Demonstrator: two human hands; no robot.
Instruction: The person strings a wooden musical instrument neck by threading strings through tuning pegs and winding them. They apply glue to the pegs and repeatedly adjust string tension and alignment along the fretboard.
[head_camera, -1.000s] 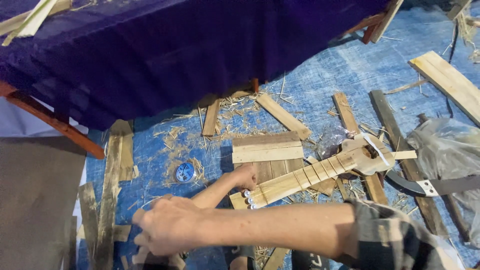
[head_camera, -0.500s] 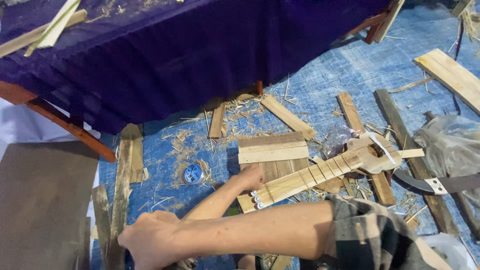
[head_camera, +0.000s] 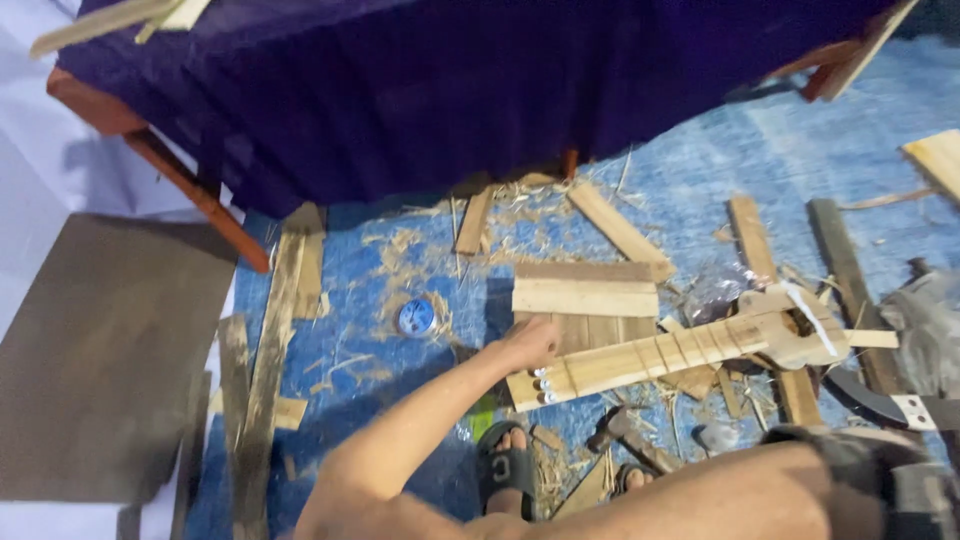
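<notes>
- Holding the wooden instrument neck (head_camera: 660, 357) at its near end, the left hand (head_camera: 530, 345) keeps a closed grip there, probably to steady it
- It lies across stacked planks (head_camera: 585, 295) on the blue floor (head_camera: 700, 170), fretted face up, head pointing right
- The right forearm (head_camera: 700, 495) crosses low in front; the right hand is out of view
- A small round tin (head_camera: 416, 317) sits near, among shavings

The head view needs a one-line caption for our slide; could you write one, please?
Left hand holds the end of an unfinished wooden instrument neck above wood offcuts on a blue mat.
</notes>
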